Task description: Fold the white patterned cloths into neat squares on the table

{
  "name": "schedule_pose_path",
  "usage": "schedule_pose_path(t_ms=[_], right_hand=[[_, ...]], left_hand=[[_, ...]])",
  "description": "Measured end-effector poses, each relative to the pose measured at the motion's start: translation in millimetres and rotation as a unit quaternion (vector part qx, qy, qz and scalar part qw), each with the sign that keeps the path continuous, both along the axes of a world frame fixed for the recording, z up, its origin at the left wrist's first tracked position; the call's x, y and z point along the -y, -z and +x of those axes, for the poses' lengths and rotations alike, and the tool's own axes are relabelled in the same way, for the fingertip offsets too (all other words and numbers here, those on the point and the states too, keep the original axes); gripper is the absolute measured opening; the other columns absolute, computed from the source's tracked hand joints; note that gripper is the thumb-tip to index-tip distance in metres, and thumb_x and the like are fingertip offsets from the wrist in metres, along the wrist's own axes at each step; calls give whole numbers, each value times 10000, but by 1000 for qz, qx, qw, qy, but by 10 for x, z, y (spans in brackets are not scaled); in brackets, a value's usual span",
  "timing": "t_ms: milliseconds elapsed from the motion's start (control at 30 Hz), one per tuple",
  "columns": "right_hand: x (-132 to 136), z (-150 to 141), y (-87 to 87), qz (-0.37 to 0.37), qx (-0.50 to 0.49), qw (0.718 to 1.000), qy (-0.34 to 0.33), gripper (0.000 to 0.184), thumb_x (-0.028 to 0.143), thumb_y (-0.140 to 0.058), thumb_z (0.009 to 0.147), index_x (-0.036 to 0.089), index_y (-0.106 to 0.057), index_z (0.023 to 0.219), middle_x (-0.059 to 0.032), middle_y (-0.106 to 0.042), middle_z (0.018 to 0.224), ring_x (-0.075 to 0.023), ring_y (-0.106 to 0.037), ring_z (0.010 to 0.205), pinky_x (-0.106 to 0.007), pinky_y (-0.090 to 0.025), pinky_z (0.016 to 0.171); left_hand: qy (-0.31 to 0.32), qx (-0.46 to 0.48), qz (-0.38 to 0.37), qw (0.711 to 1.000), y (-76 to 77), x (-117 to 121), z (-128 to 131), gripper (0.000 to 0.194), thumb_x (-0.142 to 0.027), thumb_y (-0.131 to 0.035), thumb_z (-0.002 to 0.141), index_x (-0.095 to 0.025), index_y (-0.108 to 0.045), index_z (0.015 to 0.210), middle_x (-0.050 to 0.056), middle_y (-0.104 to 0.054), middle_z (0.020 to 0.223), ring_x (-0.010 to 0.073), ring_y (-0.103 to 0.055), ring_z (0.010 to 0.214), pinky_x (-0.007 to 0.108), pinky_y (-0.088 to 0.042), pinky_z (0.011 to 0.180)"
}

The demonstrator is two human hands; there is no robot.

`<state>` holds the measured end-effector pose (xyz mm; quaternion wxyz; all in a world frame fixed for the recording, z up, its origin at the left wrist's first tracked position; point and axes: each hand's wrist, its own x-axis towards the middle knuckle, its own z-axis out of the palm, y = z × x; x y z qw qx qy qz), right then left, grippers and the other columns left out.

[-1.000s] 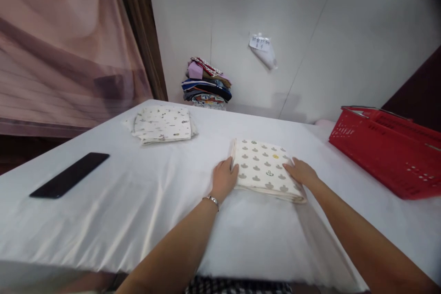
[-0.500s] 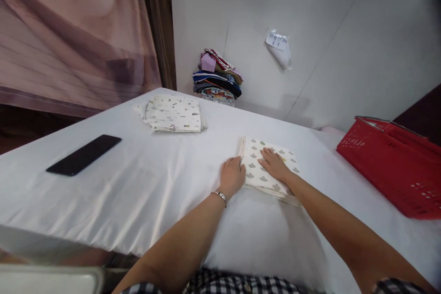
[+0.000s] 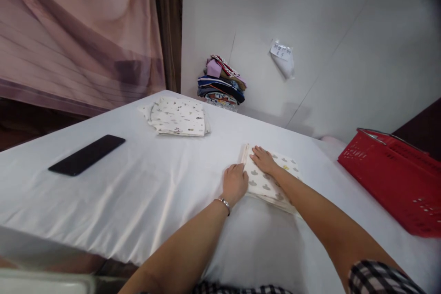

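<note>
Near end: black-and-white checked fabric sleeve (image 3: 379, 278) on the right arm, silver-coloured bracelet (image 3: 224, 205) on the left wrist. Left hand (image 3: 235, 185) is against the left side of the folded cream cloth with grey printed motifs (image 3: 267, 186), thumb at that side, fingers bent and close together; can't tell if any fabric is pinched. Right hand (image 3: 264, 161) lies palm down on top of the same cloth, near its far left corner, fingers slightly apart, not clamped on anything. So cloth sits right of the left hand and under the right, flat on the white-covered table (image 3: 165, 165), inboard of all edges. Red perforated plastic basket (image 3: 389, 174) with metal handle, right end of table, well apart from cloth. Black flat rectangular object (image 3: 87, 155) near the left edge. Second folded white cloth, small printed pattern (image 3: 179, 117), by the far left corner. Past the far edge: multicoloured stack of folded fabrics (image 3: 222, 82). Pink sheer curtain (image 3: 79, 32) beyond the left edge. Handwritten paper note (image 3: 281, 53) on the pale grey wall (image 3: 327, 23).
</note>
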<state>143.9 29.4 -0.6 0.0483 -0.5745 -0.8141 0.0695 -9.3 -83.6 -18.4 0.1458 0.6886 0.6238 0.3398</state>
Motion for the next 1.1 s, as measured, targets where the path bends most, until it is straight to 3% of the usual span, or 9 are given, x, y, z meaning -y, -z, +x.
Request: schedule_pose_path(t_ms=[167,400,800,1100], right_hand=[[-284,44,-127,-6,-48,998,27,463,300,-355,887,197,-412,1335,-59,-360,1420,-230,-238,1340,-398,-226,1085],[-606,-35,-149,-49,-67,997,-5,451,248,-489,805,207,-514,1254,-49,-537,1279,-197,-505,1161,-308,-380,983],[-622,-91,-142,-44,-92,995,-24,336,182,-471,780,188,-645,1068,-33,-633,1132,-181,-563,1053,-263,-396,934],[-702,-100,-115,-85,-79,993,-19,347,174,-476,764,187,-644,1068,-49,-634,1130,-200,-569,1050,-289,-406,933]], left_hand=[[4,6,2,1000,17,-3,0,254,-216,-389,842,-181,-569,1018,73,-624,965,199,-504,1005,336,-330,898],[10,21,-6,1000,17,1,-6,293,-205,-372,852,-181,-560,1076,82,-621,1045,197,-502,1042,347,-319,922],[12,23,5,1000,17,1,-9,291,-204,-398,839,-173,-551,1085,79,-618,1063,205,-501,1043,360,-323,923],[16,33,-10,999,9,-1,-20,296,-227,-401,848,-185,-535,1108,78,-607,1093,204,-485,1074,366,-309,942]])
